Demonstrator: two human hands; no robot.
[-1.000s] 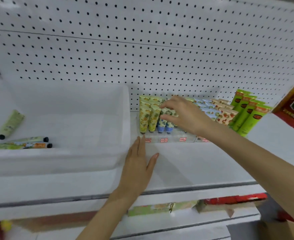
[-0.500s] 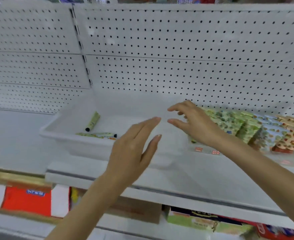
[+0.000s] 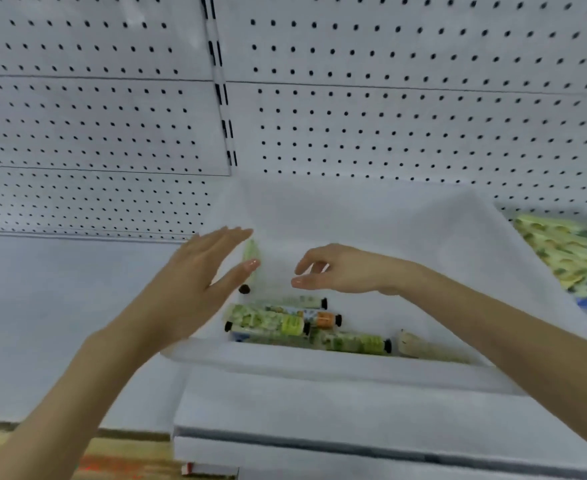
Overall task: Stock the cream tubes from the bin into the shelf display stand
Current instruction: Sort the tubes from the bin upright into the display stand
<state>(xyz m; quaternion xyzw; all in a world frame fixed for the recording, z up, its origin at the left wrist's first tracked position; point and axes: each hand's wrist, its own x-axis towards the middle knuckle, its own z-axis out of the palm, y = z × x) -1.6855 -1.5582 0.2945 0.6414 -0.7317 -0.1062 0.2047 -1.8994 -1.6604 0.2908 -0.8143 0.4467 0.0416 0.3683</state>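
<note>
Presently: white perforated metal back panel [image 3: 389, 133] | translucent white plastic bin [image 3: 337, 365] on shelf | left hand [image 3: 195, 285] spread, empty, over bin's left edge | right hand [image 3: 347, 271] loosely curled, empty, above bin | green-printed cream tubes [image 3: 267, 322] lying inside bin's front

Your left hand [image 3: 195, 282] covers most of the pale green tube [image 3: 251, 252] behind it. The bin [image 3: 319, 362] front wall hides the lower edges of the nearest tubes [image 3: 350, 341]. The stand [image 3: 569, 258] blurs and runs off the right edge; labels are unreadable.
</note>
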